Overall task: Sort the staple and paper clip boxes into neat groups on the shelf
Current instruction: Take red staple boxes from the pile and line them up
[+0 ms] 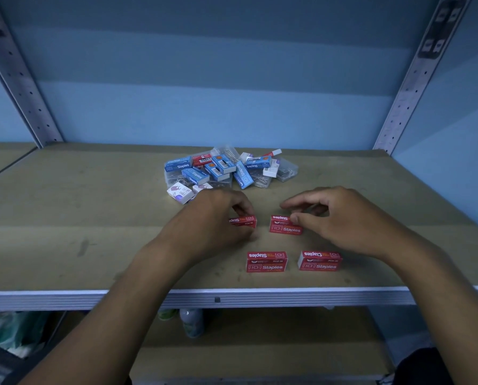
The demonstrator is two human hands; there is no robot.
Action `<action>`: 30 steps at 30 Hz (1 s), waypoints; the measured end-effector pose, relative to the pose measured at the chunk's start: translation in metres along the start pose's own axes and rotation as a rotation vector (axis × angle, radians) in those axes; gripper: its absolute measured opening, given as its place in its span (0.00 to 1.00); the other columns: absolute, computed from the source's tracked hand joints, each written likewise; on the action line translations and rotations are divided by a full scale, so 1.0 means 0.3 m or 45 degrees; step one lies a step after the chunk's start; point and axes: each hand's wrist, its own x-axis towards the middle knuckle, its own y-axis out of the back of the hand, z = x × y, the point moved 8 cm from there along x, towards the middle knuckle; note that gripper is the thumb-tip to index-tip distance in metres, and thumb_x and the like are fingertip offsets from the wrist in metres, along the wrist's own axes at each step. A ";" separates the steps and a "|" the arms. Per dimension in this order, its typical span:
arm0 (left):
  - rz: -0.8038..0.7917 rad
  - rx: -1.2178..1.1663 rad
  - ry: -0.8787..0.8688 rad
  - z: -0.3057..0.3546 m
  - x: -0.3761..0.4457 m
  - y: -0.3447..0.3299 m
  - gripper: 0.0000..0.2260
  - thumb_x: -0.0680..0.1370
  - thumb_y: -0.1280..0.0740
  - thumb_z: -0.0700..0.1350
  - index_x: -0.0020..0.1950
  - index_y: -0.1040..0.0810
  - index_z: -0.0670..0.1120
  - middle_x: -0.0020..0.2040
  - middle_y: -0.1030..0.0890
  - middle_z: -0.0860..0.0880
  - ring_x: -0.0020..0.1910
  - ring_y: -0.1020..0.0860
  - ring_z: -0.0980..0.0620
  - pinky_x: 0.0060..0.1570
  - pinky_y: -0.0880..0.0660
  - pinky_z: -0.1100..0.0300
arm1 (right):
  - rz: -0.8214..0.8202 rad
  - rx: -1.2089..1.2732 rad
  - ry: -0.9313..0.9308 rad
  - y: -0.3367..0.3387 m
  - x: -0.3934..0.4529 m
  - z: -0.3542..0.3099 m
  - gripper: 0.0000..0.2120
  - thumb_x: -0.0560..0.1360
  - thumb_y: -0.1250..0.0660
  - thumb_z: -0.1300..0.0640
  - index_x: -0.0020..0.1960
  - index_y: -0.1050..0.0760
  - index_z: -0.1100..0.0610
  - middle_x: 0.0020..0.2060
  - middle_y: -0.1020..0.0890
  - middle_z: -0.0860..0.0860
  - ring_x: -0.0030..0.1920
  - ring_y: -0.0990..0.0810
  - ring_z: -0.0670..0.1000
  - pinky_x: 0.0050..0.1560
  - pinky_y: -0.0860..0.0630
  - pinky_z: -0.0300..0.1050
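Hands (218,215) (335,218) hold red staple boxes (244,221) (285,225), long axes left-right.

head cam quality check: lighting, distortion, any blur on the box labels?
Head view: dim, blue-tinted light, no glare; soft shadows under the hands. Wide-angle bending bows the uprights outward. Red boxes near the shelf front edge read sharply; the pile behind is softer, its labels only partly legible. Left hand hides most of its red box; right hand is sharp.
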 end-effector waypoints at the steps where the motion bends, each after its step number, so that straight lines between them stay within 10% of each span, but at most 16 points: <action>1: -0.008 -0.014 -0.009 0.000 -0.003 0.004 0.07 0.70 0.24 0.49 0.46 0.16 0.54 0.42 0.19 0.60 0.41 0.24 0.69 0.38 0.32 0.75 | 0.007 0.022 0.009 -0.002 0.001 -0.003 0.11 0.76 0.28 0.49 0.58 0.18 0.38 0.48 0.17 0.35 0.48 0.21 0.34 0.46 0.28 0.25; 30: -0.046 -0.137 -0.148 0.081 -0.045 -0.008 0.07 0.72 0.24 0.49 0.49 0.14 0.56 0.42 0.17 0.61 0.39 0.20 0.60 0.41 0.22 0.62 | -0.037 -0.049 -0.014 0.047 -0.092 0.005 0.07 0.74 0.25 0.53 0.48 0.14 0.41 0.41 0.14 0.34 0.44 0.18 0.33 0.45 0.23 0.30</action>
